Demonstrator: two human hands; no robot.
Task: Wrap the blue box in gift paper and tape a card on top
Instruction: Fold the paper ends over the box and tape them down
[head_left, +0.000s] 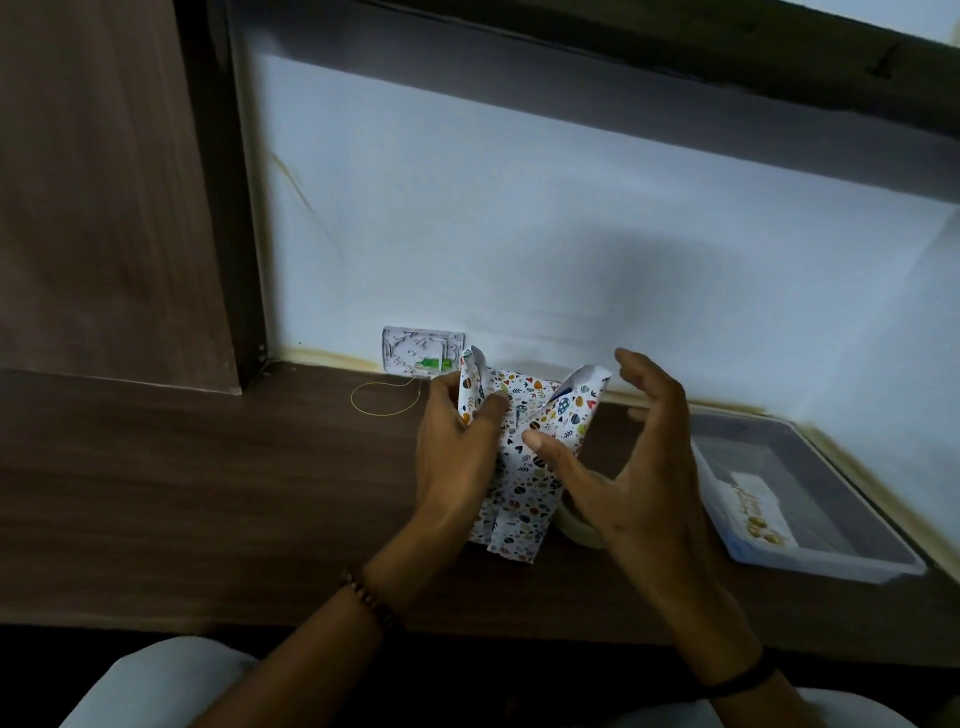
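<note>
From the head camera I see two bare hands working a parcel wrapped in gift paper (514, 467) at the middle of the dark wooden bench (208, 467), close to the pale wall (519, 234). The blue box itself is all but covered; only a sliver of blue shows inside the raised flap at the far right corner. My left hand (457, 457) is pressed against the parcel's left side, its fingers (493, 410) closed on a paper flap that stands up at the far left corner. My right hand (623, 467) hovers beside the parcel's right side, fingers spread wide and curled, the thumb tip touching the paper and nothing gripped.

A roll of tape (576, 525) lies on the bench just right of the parcel, partly hidden under the right hand. Farther right sits a clear plastic tray (831, 561) with a white card (753, 509) bearing gold marks lying in it. Against the wall behind the parcel is a small white panel (421, 351), and a loop of thin yellow wire (384, 400) rests on the bench beside it. A beaded bracelet (371, 603) circles the left wrist, a dark band (743, 680) the right.
</note>
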